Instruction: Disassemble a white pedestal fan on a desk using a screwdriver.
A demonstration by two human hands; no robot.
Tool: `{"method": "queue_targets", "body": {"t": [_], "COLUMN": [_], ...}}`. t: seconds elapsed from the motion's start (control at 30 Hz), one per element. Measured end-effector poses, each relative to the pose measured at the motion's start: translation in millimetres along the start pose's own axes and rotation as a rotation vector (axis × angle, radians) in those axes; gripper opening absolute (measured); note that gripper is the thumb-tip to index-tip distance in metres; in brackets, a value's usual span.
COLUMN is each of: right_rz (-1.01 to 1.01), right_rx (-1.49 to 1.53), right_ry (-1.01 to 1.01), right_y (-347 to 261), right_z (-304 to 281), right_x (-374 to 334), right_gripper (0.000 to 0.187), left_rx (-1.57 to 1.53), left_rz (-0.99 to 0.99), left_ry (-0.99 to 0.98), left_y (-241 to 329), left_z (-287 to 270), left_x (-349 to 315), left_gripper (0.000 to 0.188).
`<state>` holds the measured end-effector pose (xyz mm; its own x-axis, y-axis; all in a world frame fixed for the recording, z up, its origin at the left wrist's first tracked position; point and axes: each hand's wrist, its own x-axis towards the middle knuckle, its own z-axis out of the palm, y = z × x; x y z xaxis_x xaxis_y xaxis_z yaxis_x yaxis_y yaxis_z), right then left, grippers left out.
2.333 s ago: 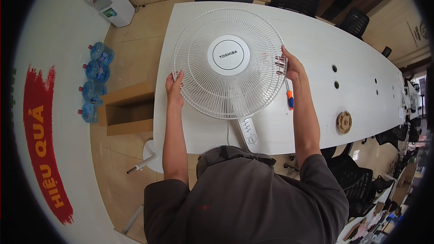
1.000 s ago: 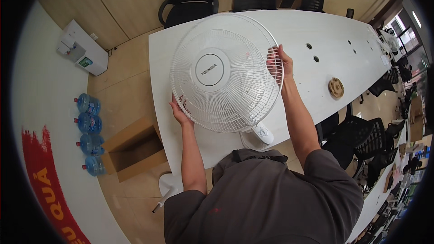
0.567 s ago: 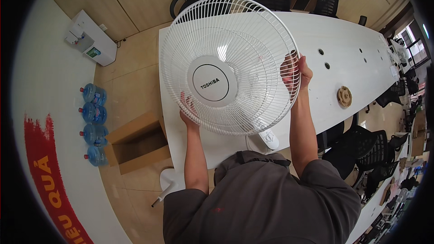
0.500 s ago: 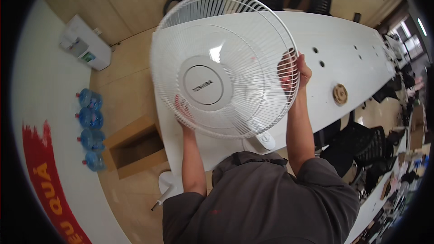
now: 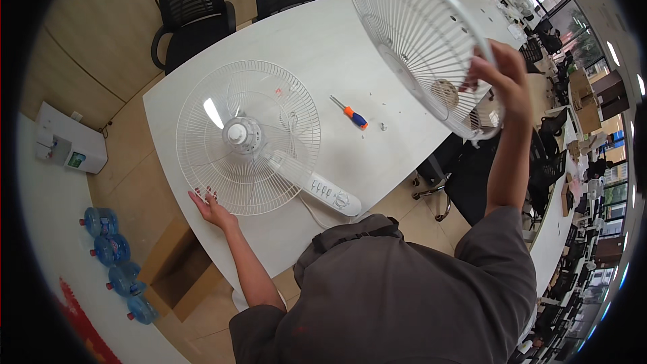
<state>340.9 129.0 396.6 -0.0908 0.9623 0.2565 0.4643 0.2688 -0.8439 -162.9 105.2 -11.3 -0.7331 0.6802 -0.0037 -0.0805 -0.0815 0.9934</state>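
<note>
While the right hand grips the front grille raised off to the right, the left hand lies flat, fingers spread, at the fan rim on the surface. Best keep the fan pinned and set the grille down clear of the screwdriver.

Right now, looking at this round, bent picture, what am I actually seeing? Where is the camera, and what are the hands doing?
There is no machine here: a person wears a wide-angle camera on the head, looking down, which bends straight edges. The forearms rising from the lower edge are the person's own. The right hand holds a white front fan grille up in the air, off to the right. The left hand rests at the lower rim of the fan, which lies on the white table with its rear grille and blades uncovered. Beside it lie an orange-handled screwdriver and some small bits, perhaps screws. Office chairs stand behind the table.
</note>
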Motion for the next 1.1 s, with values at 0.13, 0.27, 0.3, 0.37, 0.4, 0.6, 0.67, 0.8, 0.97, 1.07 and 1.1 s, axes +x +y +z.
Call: {"method": "queue_targets", "body": {"t": [0.13, 0.27, 0.3, 0.37, 0.4, 0.6, 0.67, 0.8, 0.97, 1.07, 1.1], "right_rz": [0.205, 0.28, 0.281, 0.199, 0.161, -0.317, -0.364, -0.307, -0.079, 0.081, 0.164], "right_rx": [-0.175, -0.224, -0.158, -0.145, -0.178, -0.61, -0.688, -0.794, -0.981, -0.949, -0.868], "right_ry": [-0.146, -0.14, -0.141, -0.178, -0.201, -0.343, -0.372, -0.42, -0.296, -0.232, -0.135], "right_y": [94.7, 224.3, 244.0, 277.3, 289.6, 363.6, 402.1, 461.5, 503.0, 488.1, 479.3], "right_z": [0.4, -17.1, -12.7, -6.7, 3.6, 78.8, 94.7, 120.1, 138.4, 147.3, 150.7], "right_x": [73.6, 133.6, 140.5, 147.0, 152.2, 153.3, 147.8, 141.6, 143.2, 137.4, 136.2], "right_gripper": [0.027, 0.029, 0.03, 0.031, 0.031, 0.025, 0.02, 0.016, 0.017, 0.023, 0.025], "left_rx": [0.043, 0.075, 0.081, 0.129, 0.149, 0.066, 0.038, 0.039, 0.002, -0.16, -0.171], "left_rz": [-0.092, -0.258, -0.25, -0.312, -0.302, -0.394, -0.431, -0.429, -0.434, -0.45, -0.451], "left_ry": [0.11, 0.119, 0.15, 0.108, 0.144, 0.319, 0.35, 0.373, 0.362, 0.346, 0.35], "left_y": [-13.0, -20.8, -21.5, -23.8, -23.4, -32.8, -26.6, -21.7, -11.1, -1.1, 1.5], "left_z": [-12.8, -24.9, -23.8, -24.3, -27.9, -28.7, -13.4, -10.4, -5.4, 3.9, 5.8], "left_x": [-11.1, -24.7, -26.1, -29.2, -32.0, -36.0, -37.3, -39.6, -42.4, -46.6, -47.8], "left_gripper": [0.057, 0.052, 0.052, 0.05, 0.05, 0.046, 0.045, 0.043, 0.041, 0.043, 0.043]}}
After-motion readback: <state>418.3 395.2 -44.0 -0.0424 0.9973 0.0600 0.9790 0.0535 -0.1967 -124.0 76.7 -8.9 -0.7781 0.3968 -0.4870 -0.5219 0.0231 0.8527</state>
